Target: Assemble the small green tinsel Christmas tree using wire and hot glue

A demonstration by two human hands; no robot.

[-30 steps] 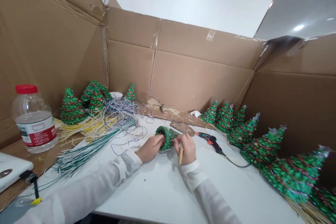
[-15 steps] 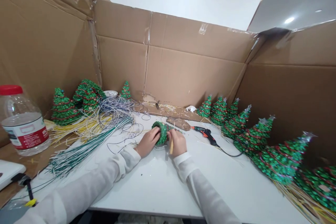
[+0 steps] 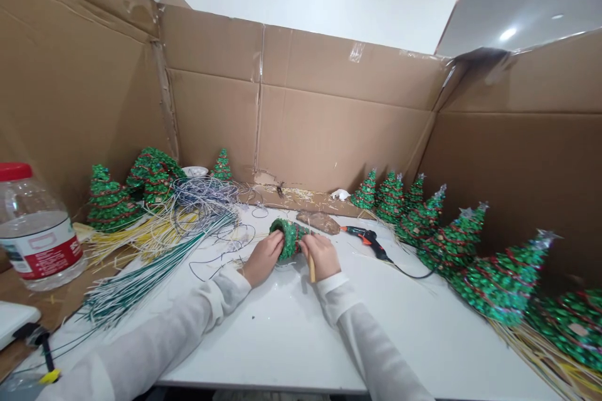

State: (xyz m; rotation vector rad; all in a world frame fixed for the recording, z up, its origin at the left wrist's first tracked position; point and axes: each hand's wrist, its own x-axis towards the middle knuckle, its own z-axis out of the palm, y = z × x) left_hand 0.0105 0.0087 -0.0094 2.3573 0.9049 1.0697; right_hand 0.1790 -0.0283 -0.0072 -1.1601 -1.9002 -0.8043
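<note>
A small green sequinned tree (image 3: 288, 237) lies on its side on the white table (image 3: 291, 332), its open base turned to the left. My left hand (image 3: 263, 258) is closed round the base end. My right hand (image 3: 322, 255) grips the tree's tip side and also holds a thin wooden stick (image 3: 311, 270) that points down toward me. Both sleeves are white.
A glue gun (image 3: 367, 239) with a black cord lies right of my hands. Finished green trees (image 3: 489, 279) line the right side, more trees (image 3: 115, 200) stand at back left. Bundled green, white and yellow wires (image 3: 155, 247) spread left. A red-capped bottle (image 3: 32, 225) stands far left. Cardboard walls (image 3: 329, 119) enclose the table.
The camera has shifted a little, so everything sits slightly lower and left in view. My hands stay on the tree, turning it only slightly.
</note>
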